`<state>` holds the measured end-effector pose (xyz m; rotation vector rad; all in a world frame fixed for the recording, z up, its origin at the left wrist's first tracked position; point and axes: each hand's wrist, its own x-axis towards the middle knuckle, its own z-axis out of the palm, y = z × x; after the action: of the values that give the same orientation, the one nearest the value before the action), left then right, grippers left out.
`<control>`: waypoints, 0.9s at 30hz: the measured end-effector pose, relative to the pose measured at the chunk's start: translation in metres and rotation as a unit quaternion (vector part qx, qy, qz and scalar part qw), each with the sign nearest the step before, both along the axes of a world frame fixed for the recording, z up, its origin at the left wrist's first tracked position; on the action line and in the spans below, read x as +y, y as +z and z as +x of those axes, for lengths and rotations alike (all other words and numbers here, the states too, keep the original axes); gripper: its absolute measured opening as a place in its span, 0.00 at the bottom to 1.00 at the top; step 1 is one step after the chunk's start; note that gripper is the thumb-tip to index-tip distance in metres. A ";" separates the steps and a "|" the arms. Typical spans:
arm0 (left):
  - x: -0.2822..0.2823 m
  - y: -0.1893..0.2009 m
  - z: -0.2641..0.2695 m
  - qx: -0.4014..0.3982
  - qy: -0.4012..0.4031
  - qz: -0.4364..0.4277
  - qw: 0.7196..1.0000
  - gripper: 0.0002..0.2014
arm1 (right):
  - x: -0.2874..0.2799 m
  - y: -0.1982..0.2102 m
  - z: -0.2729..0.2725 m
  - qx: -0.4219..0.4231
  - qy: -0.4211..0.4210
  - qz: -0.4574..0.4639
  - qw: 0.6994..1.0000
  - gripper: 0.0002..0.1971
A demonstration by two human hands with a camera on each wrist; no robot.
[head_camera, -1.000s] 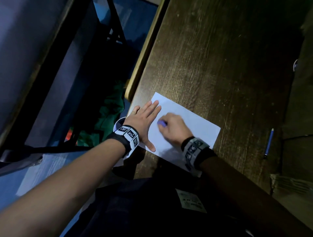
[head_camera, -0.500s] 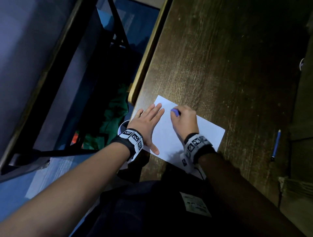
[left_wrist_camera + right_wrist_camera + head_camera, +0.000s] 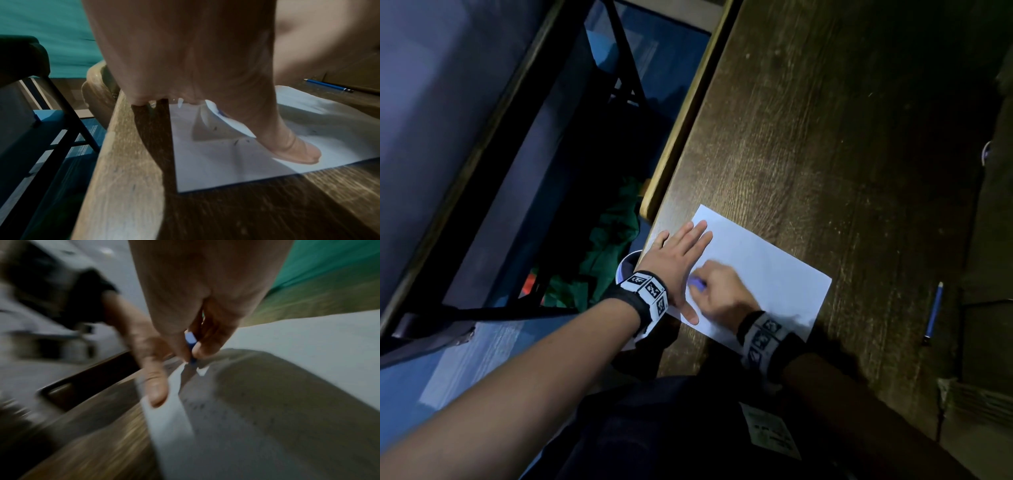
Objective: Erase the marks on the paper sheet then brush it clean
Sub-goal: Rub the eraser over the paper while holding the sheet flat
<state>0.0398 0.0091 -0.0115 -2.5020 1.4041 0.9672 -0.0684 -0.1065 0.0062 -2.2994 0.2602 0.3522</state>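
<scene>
Near the left front corner of the dark, grained wooden bench [image 3: 808, 137] lies the white rectangular paper sheet [image 3: 763, 267], its long axis running diagonally from near the bench's edge toward the far right. The left hand [image 3: 678, 253] lies flat on the sheet's left end, fingers straight and spread, thumb [image 3: 296, 149] pressed to the paper — holding it down, not gripping. The right hand [image 3: 722, 291] sits just beside it, to its right, fingers curled and pinching a small blue eraser [image 3: 190, 344] whose tip touches the sheet close to the left thumb.

The relation that matters: the rest of the sheet stretches away from the right hand toward the far right, so further rubbing would likely have to travel along that long axis, away from the anchoring hand. The right hand is the nearer one to that ground.

Small dark flecks [image 3: 236, 142] lie on the paper near the thumb; whether they are marks or eraser crumbs cannot be told. The right wrist view is smeared with motion blur, and no marks on the sheet are legible from the head view. A blue pencil [image 3: 933, 313] lies on the bench well apart to the right — no brush is in view.
</scene>
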 end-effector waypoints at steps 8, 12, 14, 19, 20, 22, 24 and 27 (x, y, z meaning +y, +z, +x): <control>-0.001 -0.001 0.001 0.007 -0.002 -0.004 1.000 0.84 | -0.043 -0.014 0.020 -0.093 -0.193 -0.079 0.973 0.07; -0.003 0.000 -0.002 -0.004 0.003 -0.001 1.000 0.83 | -0.009 -0.004 -0.016 -0.009 0.059 -0.016 0.998 0.08; -0.002 0.002 -0.002 0.000 -0.001 0.008 1.000 0.83 | -0.029 -0.004 -0.003 -0.005 0.030 -0.041 0.999 0.09; -0.010 0.012 -0.004 -0.010 -0.014 0.028 0.999 0.82 | -0.049 -0.010 0.009 -0.083 -0.226 -0.083 0.967 0.07; -0.012 0.012 -0.006 -0.017 -0.012 0.030 0.999 0.82 | -0.035 -0.009 0.002 -0.058 -0.181 -0.066 0.980 0.07; -0.016 0.012 -0.008 -0.034 -0.015 0.036 0.999 0.83 | -0.012 -0.003 -0.017 -0.010 -0.042 -0.041 0.998 0.10; -0.018 0.012 -0.010 -0.055 -0.040 0.040 0.997 0.83 | -0.025 0.000 -0.017 0.002 -0.010 -0.036 0.999 0.11; -0.021 0.012 -0.013 -0.078 -0.097 0.034 0.992 0.84 | -0.065 -0.007 0.000 -0.064 -0.192 -0.083 0.976 0.07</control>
<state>0.0264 -0.0121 0.0009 -2.2856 1.5045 0.7512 -0.0686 -0.1717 -0.0008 -2.3555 0.6764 -0.0163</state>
